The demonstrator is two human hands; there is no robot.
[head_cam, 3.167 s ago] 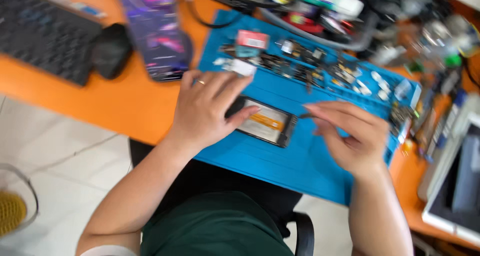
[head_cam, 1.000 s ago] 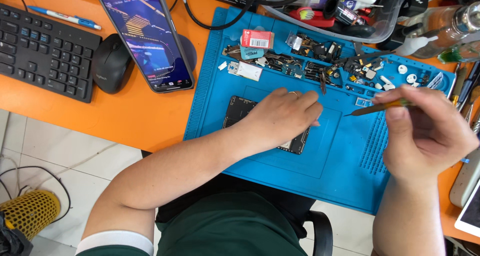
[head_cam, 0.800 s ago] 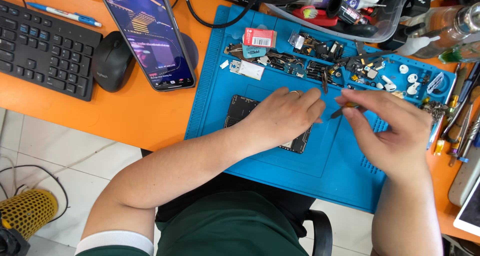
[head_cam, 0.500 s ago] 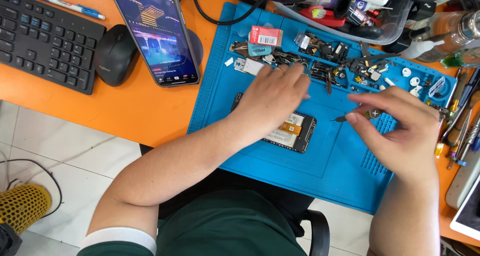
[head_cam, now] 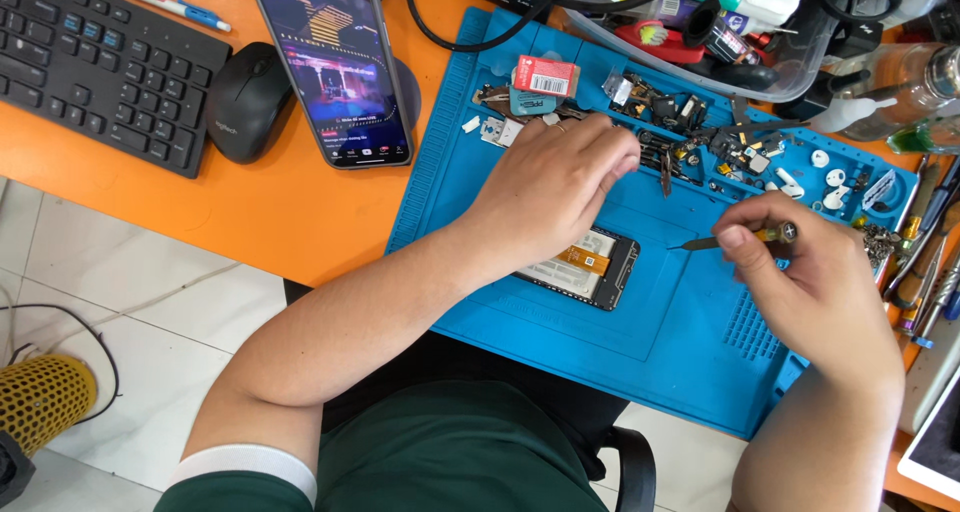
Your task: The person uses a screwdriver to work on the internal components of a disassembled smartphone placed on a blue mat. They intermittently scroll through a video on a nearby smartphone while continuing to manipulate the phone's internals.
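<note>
there, left hand (head_cam: pixel 555 187) lay loosely curled over opened phone (head_cam: pixel 585 267) on blue mat (head_cam: pixel 660 342), steadying it; right hand (head_cam: pixel 810 287) pinched small screwdriver (head_cam: pixel 735 239), tip aimed toward phone.

A: From my feed, the opened phone (head_cam: pixel 585 267) lies on the mat (head_cam: pixel 640 342), left hand (head_cam: pixel 555 187) over it.

B: Right hand (head_cam: pixel 810 292) right of it; keyboard (head_cam: pixel 95 57), mouse (head_cam: pixel 248 100) far left.

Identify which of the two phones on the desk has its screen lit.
The phone on the orange desk beside the mouse; the opened phone on the blue mat shows only its insides.
</note>
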